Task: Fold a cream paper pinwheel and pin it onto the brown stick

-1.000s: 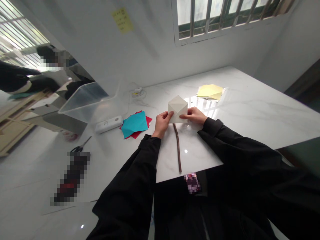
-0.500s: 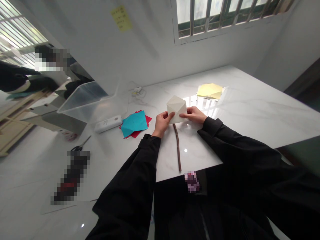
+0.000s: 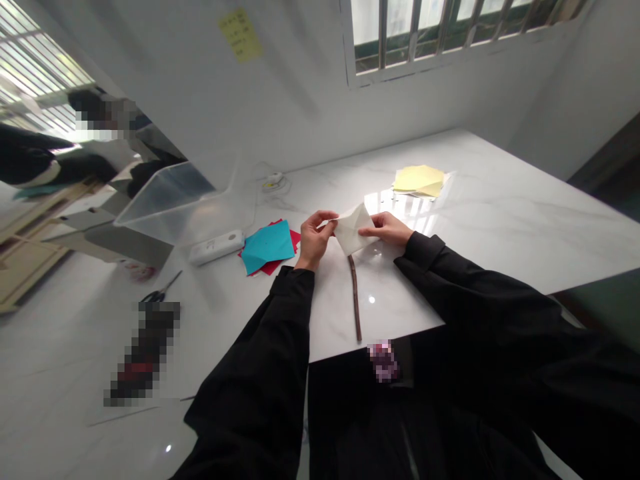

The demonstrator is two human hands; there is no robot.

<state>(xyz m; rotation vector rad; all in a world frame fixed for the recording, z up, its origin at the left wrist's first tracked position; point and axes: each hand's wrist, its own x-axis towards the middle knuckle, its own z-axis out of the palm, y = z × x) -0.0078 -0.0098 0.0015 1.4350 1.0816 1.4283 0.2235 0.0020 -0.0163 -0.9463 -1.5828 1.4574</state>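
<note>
A folded piece of off-white paper (image 3: 353, 232) is held up between my two hands above the table. My left hand (image 3: 317, 239) pinches its left corner between thumb and fingers. On the right edge, my right hand (image 3: 389, 230) grips the paper with the thumb on the near face. Below the paper lies a thin brown stick (image 3: 355, 300), pointing toward me, its far end hidden behind the paper. Left of my left hand rests a blue sheet of paper (image 3: 270, 247) on top of red paper (image 3: 295, 240).
Yellow paper sheets (image 3: 419, 181) lie at the back right. To the left are a white power strip (image 3: 217, 248), a clear plastic bin (image 3: 175, 207) and black scissors (image 3: 159, 293). A yellow note (image 3: 241, 35) is stuck on the wall. Another person (image 3: 30, 157) is at the far left.
My left hand has shifted left and up to the paper's left corner. The paper has turned and tilted from its flatter, upright pose. My right hand stays nearly in place.
</note>
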